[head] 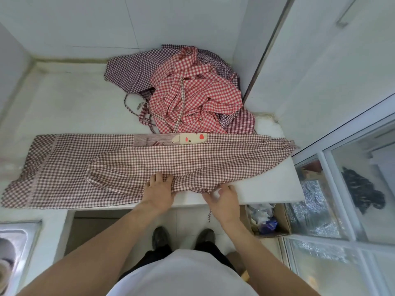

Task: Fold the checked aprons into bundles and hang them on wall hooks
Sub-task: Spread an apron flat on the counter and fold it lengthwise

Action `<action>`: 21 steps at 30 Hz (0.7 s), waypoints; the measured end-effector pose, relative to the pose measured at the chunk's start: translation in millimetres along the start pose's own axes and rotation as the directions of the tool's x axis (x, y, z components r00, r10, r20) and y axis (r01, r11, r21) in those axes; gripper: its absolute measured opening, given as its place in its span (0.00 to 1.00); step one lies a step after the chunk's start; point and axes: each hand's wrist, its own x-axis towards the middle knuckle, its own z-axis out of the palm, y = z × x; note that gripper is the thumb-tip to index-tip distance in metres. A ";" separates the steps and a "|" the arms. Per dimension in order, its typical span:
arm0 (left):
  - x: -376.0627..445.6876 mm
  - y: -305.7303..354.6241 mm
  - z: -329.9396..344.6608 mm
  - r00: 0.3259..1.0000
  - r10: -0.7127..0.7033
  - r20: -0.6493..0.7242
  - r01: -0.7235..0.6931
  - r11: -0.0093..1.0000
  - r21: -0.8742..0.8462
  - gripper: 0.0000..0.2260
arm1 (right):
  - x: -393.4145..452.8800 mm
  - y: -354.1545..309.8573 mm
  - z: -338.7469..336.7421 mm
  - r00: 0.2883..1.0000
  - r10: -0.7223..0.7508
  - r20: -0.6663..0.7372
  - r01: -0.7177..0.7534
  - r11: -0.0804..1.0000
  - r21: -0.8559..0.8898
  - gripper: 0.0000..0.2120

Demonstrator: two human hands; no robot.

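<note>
A: Step in hand, I judge: folding the first apron (119,167). It lies spread lengthwise along the counter's (64,99) near edge, already doubled over, its left end drooping off that edge.

B: Hands?

A: Left hand (159,191) flat on the cloth at the near edge, fingers straight, pressing. Right hand (224,198) at the hem just right of it, fingers curled onto the fabric; whether it truly pinches, cannot tell.

B: Next move?

A: Likely another fold towards a bundle; it calls for pinning the crease while gathering the hanging tie (209,216).

B: Surroundings?

A: White counter in a tiled corner. Pile (192,92) of red and purple checked aprons at the far right corner. Sink (17,236) at near left, window (342,189) right, box (269,218) on the floor. No hooks in view.
</note>
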 end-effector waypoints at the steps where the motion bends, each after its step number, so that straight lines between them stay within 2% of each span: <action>1: 4.8 -2.7 -2.9 1.000 -0.001 0.001 0.001 0.999 -0.038 0.24 | 0.1 -3.4 2.7 1.000 -0.001 0.001 0.001 1.000 0.030 0.16; 4: 21.5 -11.5 -11.1 0.996 0.010 0.089 -0.001 0.995 -0.098 0.20 | 2.4 -15.9 2.4 1.000 0.000 0.003 0.000 0.982 0.191 0.11; 6: 27.4 -16.4 -14.1 0.989 0.008 0.144 0.012 0.991 -0.135 0.21 | 2.9 -25.7 -3.0 0.992 0.104 0.076 -0.125 0.922 0.366 0.08; 8: 28.5 -18.4 -17.1 0.985 0.017 0.170 0.007 0.990 -0.142 0.22 | 5.6 -28.3 -3.2 0.976 0.142 0.164 -0.203 0.862 0.465 0.04; 11: 26.7 -15.5 -25.2 0.982 0.033 0.185 -0.005 0.988 -0.152 0.22 | 8.2 -28.4 -2.6 0.973 0.123 0.193 -0.208 0.826 0.523 0.20; 12: 25.6 -14.3 -28.8 0.981 0.030 0.191 0.001 0.987 -0.159 0.22 | 9.3 -29.3 -3.6 0.974 0.119 0.192 -0.206 0.820 0.534 0.23; 14: 22.1 -13.1 -33.8 0.979 0.035 0.203 -0.003 0.988 -0.153 0.23 | 10.5 -36.3 -7.3 0.968 0.095 0.233 -0.212 0.805 0.553 0.22; 15: 18.4 -12.5 -35.6 0.977 0.045 0.207 -0.015 0.990 -0.142 0.23 | 10.7 -40.3 -8.4 0.950 0.076 0.303 -0.252 0.757 0.602 0.22; 18: 9.0 -11.1 -32.8 0.973 0.071 0.218 -0.047 0.992 -0.113 0.23 | 16.2 -50.1 -5.8 0.833 0.082 0.548 -0.519 0.459 0.721 0.24; 21: 0.2 -10.8 -22.7 0.981 0.094 0.167 -0.086 0.995 -0.053 0.22 | 23.4 -59.2 -2.3 0.808 0.252 0.532 -0.589 0.363 0.722 0.12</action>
